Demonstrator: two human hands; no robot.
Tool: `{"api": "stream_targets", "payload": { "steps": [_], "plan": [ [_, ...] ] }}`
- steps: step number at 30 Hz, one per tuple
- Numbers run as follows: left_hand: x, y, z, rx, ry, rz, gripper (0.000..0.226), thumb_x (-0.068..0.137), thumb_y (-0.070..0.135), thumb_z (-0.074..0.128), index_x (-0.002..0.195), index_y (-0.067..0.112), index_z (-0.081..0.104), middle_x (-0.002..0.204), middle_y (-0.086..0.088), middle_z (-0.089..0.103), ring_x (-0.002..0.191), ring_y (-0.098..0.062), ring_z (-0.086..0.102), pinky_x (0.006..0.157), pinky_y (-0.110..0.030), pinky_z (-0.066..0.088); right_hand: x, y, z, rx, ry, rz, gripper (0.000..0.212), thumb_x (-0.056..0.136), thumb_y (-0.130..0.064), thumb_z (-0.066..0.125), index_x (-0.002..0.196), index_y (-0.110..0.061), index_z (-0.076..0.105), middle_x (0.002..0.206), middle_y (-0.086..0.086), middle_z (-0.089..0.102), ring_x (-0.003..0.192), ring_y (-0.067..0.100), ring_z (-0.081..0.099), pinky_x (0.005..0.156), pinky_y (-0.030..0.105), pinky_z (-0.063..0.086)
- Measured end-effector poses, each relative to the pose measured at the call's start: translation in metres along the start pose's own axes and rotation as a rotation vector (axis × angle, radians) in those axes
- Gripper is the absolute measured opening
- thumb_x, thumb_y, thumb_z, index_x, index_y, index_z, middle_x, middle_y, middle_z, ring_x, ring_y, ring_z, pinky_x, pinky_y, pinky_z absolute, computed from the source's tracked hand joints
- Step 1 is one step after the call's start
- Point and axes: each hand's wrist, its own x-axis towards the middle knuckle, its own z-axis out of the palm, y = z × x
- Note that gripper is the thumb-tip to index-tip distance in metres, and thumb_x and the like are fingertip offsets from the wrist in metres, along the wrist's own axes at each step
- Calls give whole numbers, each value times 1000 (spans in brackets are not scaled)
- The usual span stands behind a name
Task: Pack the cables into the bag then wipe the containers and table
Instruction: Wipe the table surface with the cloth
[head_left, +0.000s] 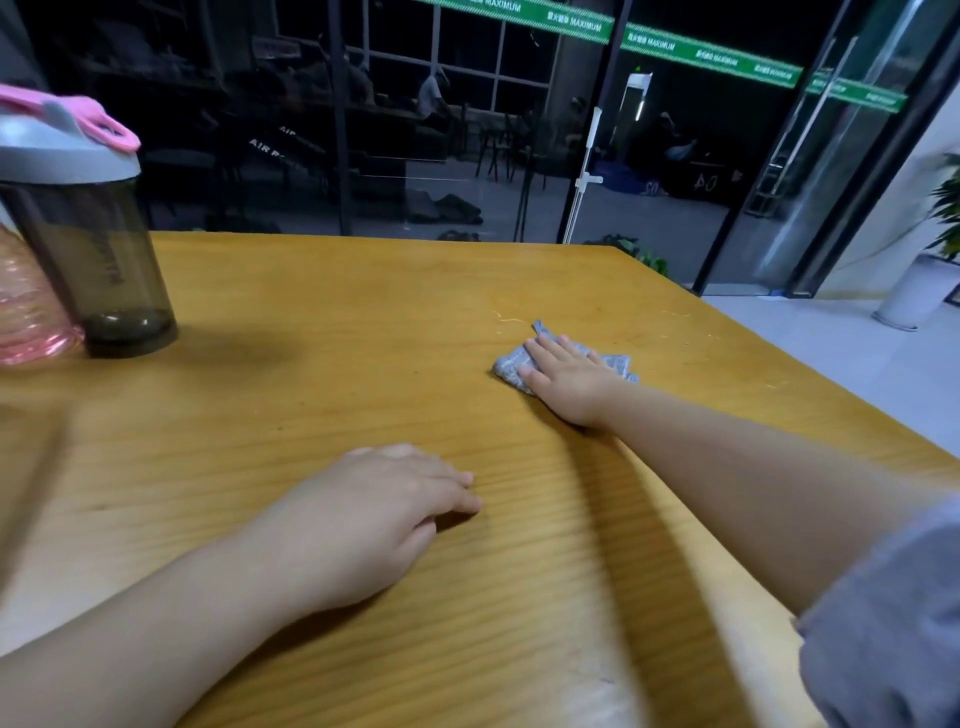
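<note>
My right hand (566, 382) lies flat with straight fingers on a small grey cloth (511, 364), pressing it onto the wooden table (291, 312) toward the far right. My left hand (379, 512) rests palm down on the table nearer to me, fingers relaxed, holding nothing. A dark translucent shaker bottle (98, 244) with a grey lid and pink loop stands at the far left. A pink ribbed container (28, 317) sits beside it at the frame's left edge. No cables or bag are in view.
The table's right edge (810, 384) runs diagonally close to my right hand, with pale floor beyond. Glass walls and a glass door (587, 171) stand behind the table's far edge. A white planter (914, 296) stands on the floor at right.
</note>
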Motion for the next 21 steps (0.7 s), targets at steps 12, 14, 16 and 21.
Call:
{"api": "stream_targets", "payload": {
  "steps": [12,14,16,21],
  "plan": [
    [-1,-1,-24,171,105,-155,43,86,37,31,117,36,60,128,15,55,123,-11,51,91,-29,43,-99,28,6,-8,-143,-305,59,91,-61,15,143,-47,-11,151,-27,-19,137,-6,-25,117,29,-11],
    [5,-10,-22,194,21,-222,44,96,42,24,139,39,35,149,20,22,140,-4,18,111,-26,20,-85,30,4,-2,-119,-284,59,93,-60,16,144,-45,-8,152,-27,-16,138,-6,-22,117,28,-11],
    [14,-7,-23,227,-130,-308,51,97,47,29,145,34,21,156,14,6,143,-6,7,116,-28,10,-66,31,2,10,-90,-234,58,98,-54,19,149,-39,-4,155,-23,-13,140,-3,-19,116,27,-11],
    [33,2,-16,338,-202,-443,65,95,55,23,148,21,11,158,2,6,144,-12,4,117,-39,6,-12,36,-2,41,-27,-69,61,98,-54,17,152,-31,-1,159,-11,-11,145,8,-14,118,36,-5]
  ]
}}
